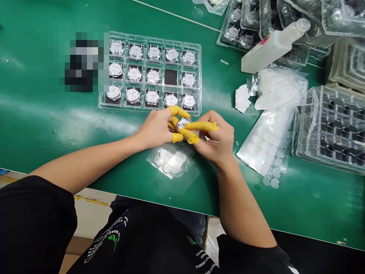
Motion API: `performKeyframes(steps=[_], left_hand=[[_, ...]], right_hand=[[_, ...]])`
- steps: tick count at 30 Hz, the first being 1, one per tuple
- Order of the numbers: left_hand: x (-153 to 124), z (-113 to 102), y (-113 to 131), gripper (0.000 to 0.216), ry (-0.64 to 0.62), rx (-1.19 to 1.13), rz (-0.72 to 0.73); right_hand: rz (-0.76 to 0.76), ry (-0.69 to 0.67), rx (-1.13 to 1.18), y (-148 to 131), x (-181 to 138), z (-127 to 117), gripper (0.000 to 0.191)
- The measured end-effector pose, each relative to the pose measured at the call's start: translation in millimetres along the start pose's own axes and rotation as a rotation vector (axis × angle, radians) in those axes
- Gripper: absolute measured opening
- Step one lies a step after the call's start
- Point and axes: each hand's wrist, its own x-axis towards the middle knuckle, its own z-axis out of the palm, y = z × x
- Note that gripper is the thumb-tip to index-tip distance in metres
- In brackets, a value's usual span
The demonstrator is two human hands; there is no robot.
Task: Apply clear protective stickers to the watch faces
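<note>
Both my hands meet over the green mat, fingertips in yellow finger cots. My left hand [158,127] pinches a round silver watch case [182,123] from the left. My right hand [218,139] closes on the same case from the right, thumb and forefinger pressed against its face. Just beyond the hands lies a clear plastic tray [198,78] with rows of similar watch cases; one of its pockets [170,77] is empty. A clear sheet with round white stickers [172,161] lies under my hands.
A larger sheet of round stickers [266,146] lies to the right. Beside it stand stacked clear trays with dark parts [333,129]. A white bottle [273,45], a plastic bag [281,89] and more trays [245,23] sit at the back right. The mat's near edge [119,192] runs below my arms.
</note>
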Motion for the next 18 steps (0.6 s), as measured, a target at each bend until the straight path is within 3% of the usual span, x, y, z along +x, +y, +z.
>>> performKeyframes(steps=[5, 8, 12, 15, 18], left_hand=[[-1.8, 0.1, 3.6, 0.051, 0.047, 0.013, -0.018], [-2.3, 0.4, 3.6, 0.051, 0.014, 0.003, -0.02], [-2.7, 0.9, 3.1, 0.051, 0.045, -0.001, -0.037], [-2.8, 1.0, 3.2, 0.051, 0.045, 0.004, -0.028], [-3.1, 1.2, 2.9, 0.049, 0.028, 0.013, -0.018]], right_hand=[[0.012, 0.032, -0.104, 0.2, 1.1, -0.9, 0.023], [-0.026, -0.004, -0.035, 0.0, 0.3, 0.5, 0.021], [0.016, 0.086, -0.026, 1.2, 0.0, 4.6, 0.022], [-0.042, 0.073, 0.018, 1.9, 0.3, 5.6, 0.016], [0.025, 0.069, 0.024, 0.7, 0.5, 6.6, 0.026]])
